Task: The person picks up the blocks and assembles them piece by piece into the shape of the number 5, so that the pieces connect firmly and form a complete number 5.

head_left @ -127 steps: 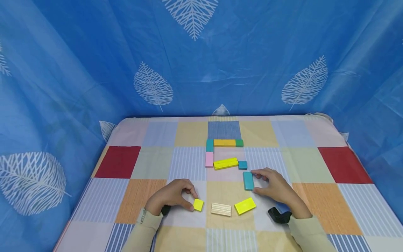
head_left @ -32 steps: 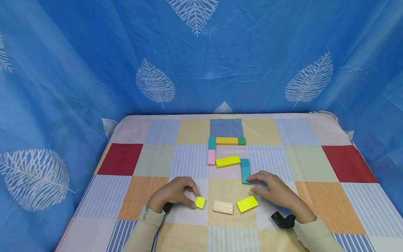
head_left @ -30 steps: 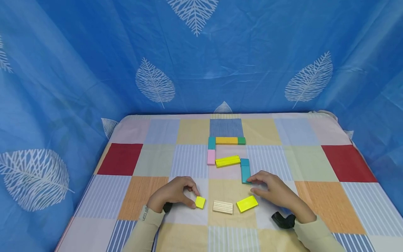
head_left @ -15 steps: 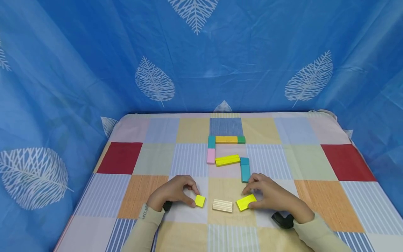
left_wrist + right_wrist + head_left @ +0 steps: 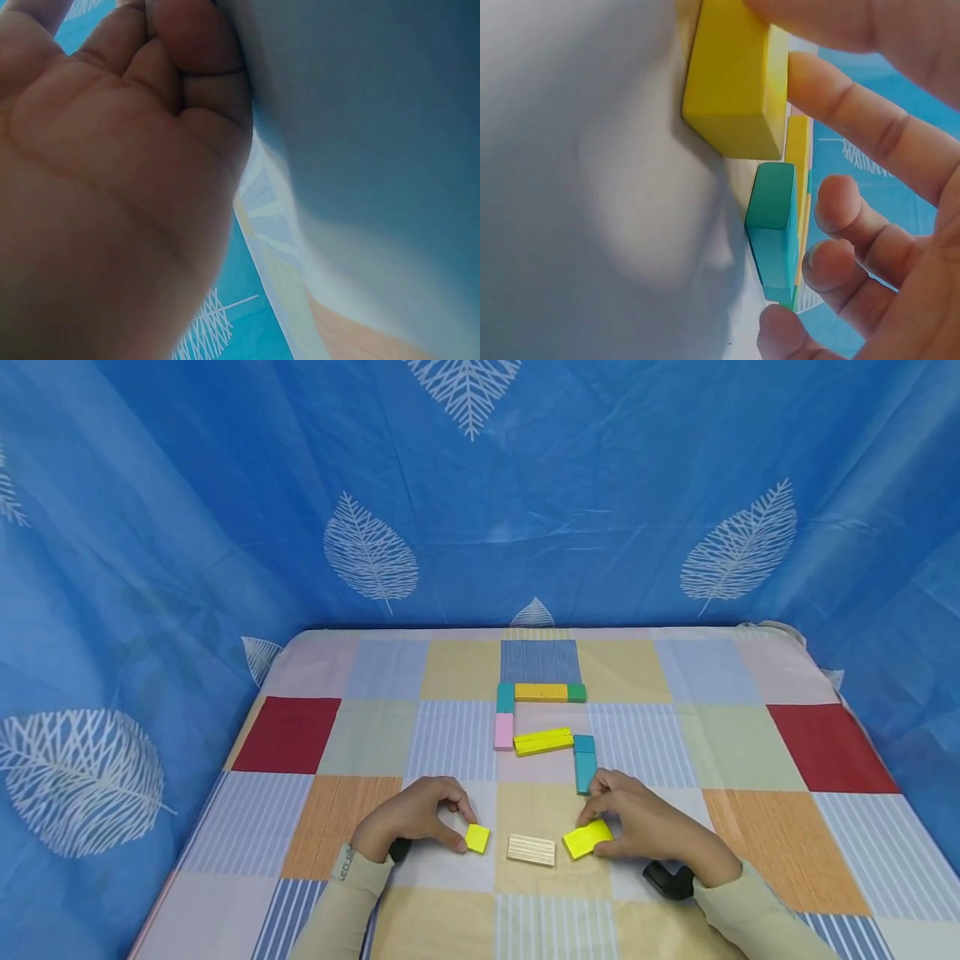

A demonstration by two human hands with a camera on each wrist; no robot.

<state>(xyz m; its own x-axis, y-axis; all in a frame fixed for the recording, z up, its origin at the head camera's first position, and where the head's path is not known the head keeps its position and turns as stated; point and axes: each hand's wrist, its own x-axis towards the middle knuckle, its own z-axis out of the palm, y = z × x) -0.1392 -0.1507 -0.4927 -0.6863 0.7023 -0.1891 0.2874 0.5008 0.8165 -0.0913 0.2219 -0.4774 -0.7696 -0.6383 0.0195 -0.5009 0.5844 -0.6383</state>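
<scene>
In the head view my left hand (image 5: pixel 417 817) has its thumb and index finger at the sides of a small square yellow block (image 5: pixel 477 838), pinching it on the cloth. The left wrist view shows mostly my palm (image 5: pixel 105 180); the block is hidden there. My right hand (image 5: pixel 643 821) pinches a rectangular yellow block (image 5: pixel 731 82) between thumb and index finger, its other fingers loosely bent. Between the two yellow blocks lies a ridged, pale wooden block (image 5: pixel 531 850). Just beyond my right fingers is a teal block (image 5: pixel 585 773), end to end with a small blue-teal block (image 5: pixel 583 743).
Farther back, a row of blocks forms an angular shape: green (image 5: pixel 576 693), orange (image 5: pixel 541 692), teal (image 5: pixel 506 697), pink (image 5: pixel 503 732) and a slightly slanted long yellow one (image 5: pixel 543 742). A patchwork cloth (image 5: pixel 442 910) covers the table, with blue curtains (image 5: pixel 555 510) around it.
The right hand slid the teal block away from me against the small blue-teal block, released it, and came back toward me to grip the rectangular yellow block. My left hand kept its place.
</scene>
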